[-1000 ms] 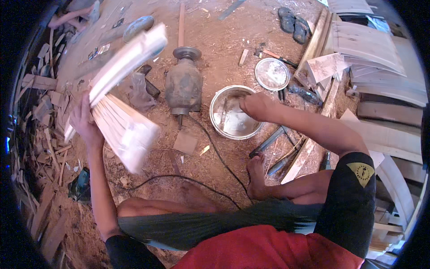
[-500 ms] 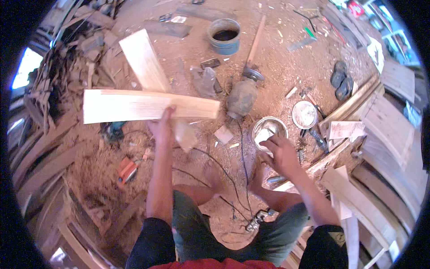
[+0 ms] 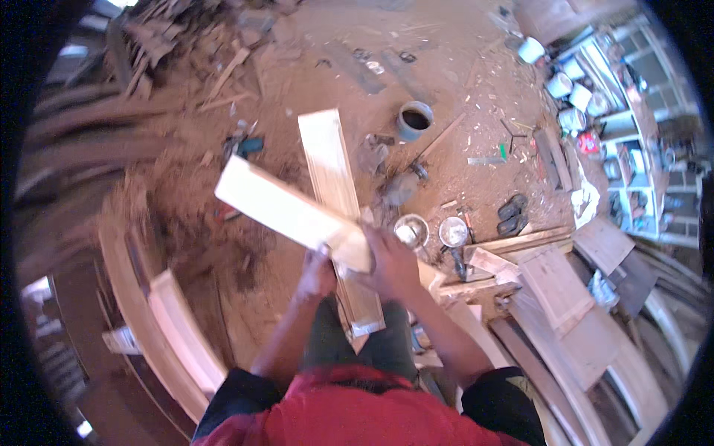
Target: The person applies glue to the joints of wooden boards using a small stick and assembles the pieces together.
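Observation:
Two pale wooden boards lie crossed in front of me, and I cannot tell whether they are joined. The upper wooden board (image 3: pixel 279 208) slants from far left to near right, over the lower board (image 3: pixel 332 167), which runs from the far side back toward my lap. My left hand (image 3: pixel 316 275) is closed on the near edge of the upper board, thumb on top. Around that board's right end my right hand (image 3: pixel 393 264) is closed, its fingers partly hidden. Beyond it on the ground stand a round tub with white contents (image 3: pixel 411 232) and a white round lid or tub (image 3: pixel 453 232).
A dark-filled bucket (image 3: pixel 414 120) and a dusty power tool (image 3: pixel 401 187) stand ahead. Dark sandals (image 3: pixel 512 214) lie to the right, near stacked planks (image 3: pixel 554 290). Scrap wood (image 3: pixel 160 44) is heaped far left; long planks (image 3: pixel 186 334) lie at near left. Shelves (image 3: pixel 621 134) stand far right.
My right hand has left the white-filled tub and taken hold of the upper board's right end. The boards have come closer to my body and tilted. The whole view has shifted and turned.

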{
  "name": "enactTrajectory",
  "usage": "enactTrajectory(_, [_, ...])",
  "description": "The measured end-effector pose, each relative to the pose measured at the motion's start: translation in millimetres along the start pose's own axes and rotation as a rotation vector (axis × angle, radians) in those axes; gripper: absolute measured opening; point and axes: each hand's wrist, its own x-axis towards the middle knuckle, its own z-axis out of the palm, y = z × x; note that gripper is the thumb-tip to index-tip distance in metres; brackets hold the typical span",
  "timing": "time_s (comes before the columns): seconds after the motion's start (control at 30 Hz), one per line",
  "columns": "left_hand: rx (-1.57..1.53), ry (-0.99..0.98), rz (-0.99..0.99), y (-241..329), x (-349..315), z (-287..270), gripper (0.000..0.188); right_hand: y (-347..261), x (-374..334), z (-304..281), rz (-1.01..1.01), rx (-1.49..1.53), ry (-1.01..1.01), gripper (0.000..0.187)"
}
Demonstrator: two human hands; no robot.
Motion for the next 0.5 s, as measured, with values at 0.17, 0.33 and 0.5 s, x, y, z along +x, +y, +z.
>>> enactTrajectory(0.17, [-0.179, -0.039, 0.186, 98, -56, 45, 0.101, -85, 21, -64, -0.046, 0.477, -0.064, 0.077])
enactTrajectory(0.33, [-0.359, 0.004, 0.454, 186, -105, 3, 0.081, -140, 35, -81, -0.034, 0.758, 0.075, 0.075])
enactTrajectory(0.5, [-0.412, 0.289, 0.605, 267, -187, -84, 0.057, -121, 38, -102, -0.045, 0.464, 0.344, 0.063])
